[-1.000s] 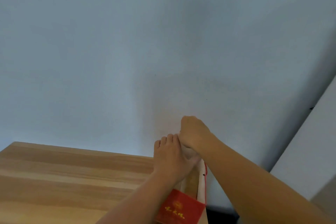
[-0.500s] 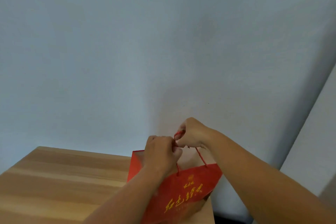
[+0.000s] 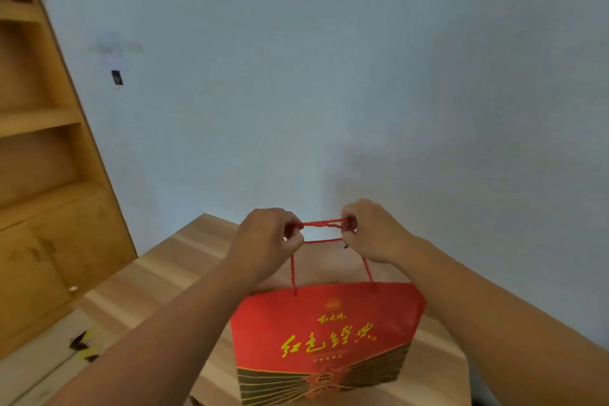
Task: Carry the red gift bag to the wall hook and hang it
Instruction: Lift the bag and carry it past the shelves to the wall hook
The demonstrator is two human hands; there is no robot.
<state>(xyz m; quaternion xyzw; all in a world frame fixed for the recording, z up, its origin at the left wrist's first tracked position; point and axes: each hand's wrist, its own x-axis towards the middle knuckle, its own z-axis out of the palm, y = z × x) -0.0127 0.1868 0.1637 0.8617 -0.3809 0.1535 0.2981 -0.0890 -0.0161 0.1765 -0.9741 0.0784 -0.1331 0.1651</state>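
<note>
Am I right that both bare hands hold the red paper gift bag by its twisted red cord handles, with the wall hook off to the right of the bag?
Not quite. The head view shows the left hand and right hand pinching the twisted red cord handles of the red paper gift bag, but the wall hook is up to the left, beside the wooden shelf unit.

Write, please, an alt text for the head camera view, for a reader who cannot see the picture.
Two bare hands, the left hand and the right hand, pinch the red cord handles of a red gift bag with gold Chinese lettering, stretching them taut above a wooden table. On the pale wall behind, upper left, a small wall hook sits beside a wooden shelf cabinet.
</note>
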